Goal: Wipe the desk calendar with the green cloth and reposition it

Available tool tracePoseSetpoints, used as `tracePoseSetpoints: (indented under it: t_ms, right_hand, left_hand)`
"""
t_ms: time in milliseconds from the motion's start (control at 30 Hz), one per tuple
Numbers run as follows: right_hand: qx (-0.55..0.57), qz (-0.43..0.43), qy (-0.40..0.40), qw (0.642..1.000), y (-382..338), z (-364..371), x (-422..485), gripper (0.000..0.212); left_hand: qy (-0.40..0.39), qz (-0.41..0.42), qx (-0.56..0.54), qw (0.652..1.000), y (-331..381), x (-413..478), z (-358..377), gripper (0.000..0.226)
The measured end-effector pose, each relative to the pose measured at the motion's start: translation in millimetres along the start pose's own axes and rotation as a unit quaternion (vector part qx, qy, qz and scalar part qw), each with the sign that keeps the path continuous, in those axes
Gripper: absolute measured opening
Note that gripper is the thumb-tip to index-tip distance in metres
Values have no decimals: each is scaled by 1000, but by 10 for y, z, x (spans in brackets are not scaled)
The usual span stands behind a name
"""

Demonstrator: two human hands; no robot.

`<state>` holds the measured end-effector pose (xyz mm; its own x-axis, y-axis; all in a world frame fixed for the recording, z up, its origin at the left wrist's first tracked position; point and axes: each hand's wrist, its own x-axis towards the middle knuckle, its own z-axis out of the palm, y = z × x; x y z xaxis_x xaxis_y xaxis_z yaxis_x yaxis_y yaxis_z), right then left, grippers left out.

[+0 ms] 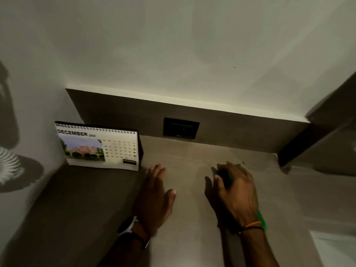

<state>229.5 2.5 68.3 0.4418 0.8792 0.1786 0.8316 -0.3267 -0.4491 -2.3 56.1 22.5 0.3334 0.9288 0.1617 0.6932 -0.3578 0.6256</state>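
Observation:
A spiral-bound desk calendar (100, 148) showing December stands upright at the back left of the grey desk (188, 218), close to the left wall. My left hand (157, 197) hovers open, fingers apart, just right of the calendar's lower corner and not touching it. My right hand (236, 191) lies further right over the desk, closed on the green cloth (262, 218). Only thin green strips of the cloth show, past the fingertips and beside the wrist; the rest is hidden under the hand.
A dark backboard with a black socket panel (181, 128) runs along the rear of the desk. A dark vertical panel (316, 132) bounds the desk on the right. White walls rise behind and to the left.

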Motion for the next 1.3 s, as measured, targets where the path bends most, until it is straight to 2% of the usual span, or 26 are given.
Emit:
tracePoseSetpoints:
  t_ms: [67, 133, 167, 233, 333, 533, 800, 967, 1100, 1233, 1300]
  right_hand:
    - [-34, 25, -37, 998, 328, -42, -84, 63]
    - [-57, 55, -117, 990, 529, 18, -186, 88]
    - [-81, 54, -139, 985, 583, 85, -235, 93]
    - [-101, 43, -139, 984, 613, 173, -280, 89]
    - [-74, 43, -147, 985, 566, 138, -279, 78]
    - [-113, 101, -141, 978, 721, -151, -660, 74]
    - [-196, 182, -140, 953, 954, -463, -1169, 72]
    - [-180, 194, -131, 955, 1073, -515, -1528, 77]
    - [-124, 183, -115, 968, 1147, -440, -1727, 85]
    - [-102, 212, -138, 962, 1133, -438, -1651, 111]
    - [-64, 216, -136, 965, 1051, -582, -1637, 115]
  left_hand:
    - [-82, 29, 28, 996, -21, 132, 88, 74]
    - [-122, 37, 83, 988, -65, 219, 162, 79]
    - [-133, 45, 120, 983, -82, 225, 192, 82]
    - [-145, 58, 164, 974, -108, 200, 239, 90]
    - [-143, 63, 185, 970, -135, 182, 282, 92]
    - [-162, 74, 199, 964, -127, 196, 260, 87]
    - [-179, 65, 199, 961, -86, 202, 240, 95]
    - [-201, 104, 208, 952, 23, 102, 305, 102]
    - [-204, 109, 219, 948, 45, 48, 363, 103]
    - [-222, 79, 233, 943, 53, 86, 331, 101]
    - [-240, 60, 214, 945, 143, 47, 275, 103]
